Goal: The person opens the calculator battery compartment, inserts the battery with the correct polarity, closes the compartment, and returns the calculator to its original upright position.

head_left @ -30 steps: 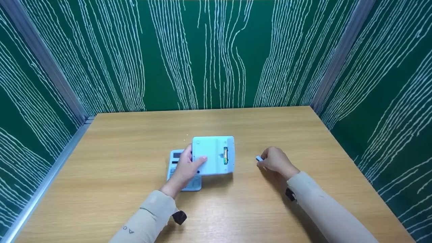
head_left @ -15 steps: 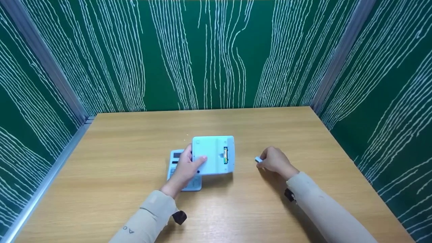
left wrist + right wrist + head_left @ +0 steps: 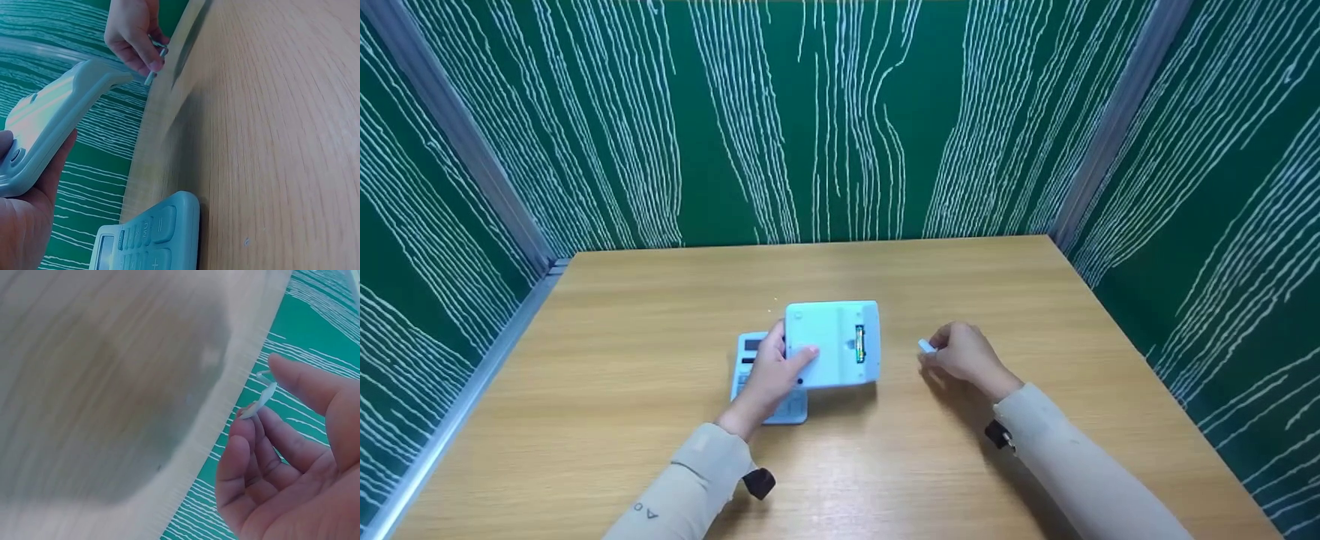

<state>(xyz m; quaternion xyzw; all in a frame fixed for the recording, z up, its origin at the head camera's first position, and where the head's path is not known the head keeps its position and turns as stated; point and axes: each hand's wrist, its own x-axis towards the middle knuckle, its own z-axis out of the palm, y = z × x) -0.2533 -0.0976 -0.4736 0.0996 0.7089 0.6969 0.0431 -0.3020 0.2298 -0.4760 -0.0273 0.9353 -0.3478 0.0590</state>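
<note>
My left hand (image 3: 769, 371) grips a light blue calculator (image 3: 832, 345) by its left edge, back side up, with the thumb across it. A battery (image 3: 860, 345) shows in its uncovered slot. Below that hand, a second light blue calculator (image 3: 791, 409) lies on the table, keys up; the left wrist view shows its keys (image 3: 163, 225) close by. To the right, my right hand (image 3: 969, 354) pinches a small light blue battery cover (image 3: 927, 346) between thumb and fingers, apart from the calculator. In the right wrist view the cover (image 3: 261, 402) shows a thin clip at one end.
The wooden table (image 3: 675, 300) stretches around both hands. Green panels (image 3: 825, 150) with white wavy lines stand along its back and sides, joined by grey metal posts (image 3: 1117, 120). A few tiny pale specks lie behind the calculators.
My right hand has moved slightly left toward the held calculator, and the battery cover has turned a little in its fingers. The left hand and both calculators have stayed nearly still.
</note>
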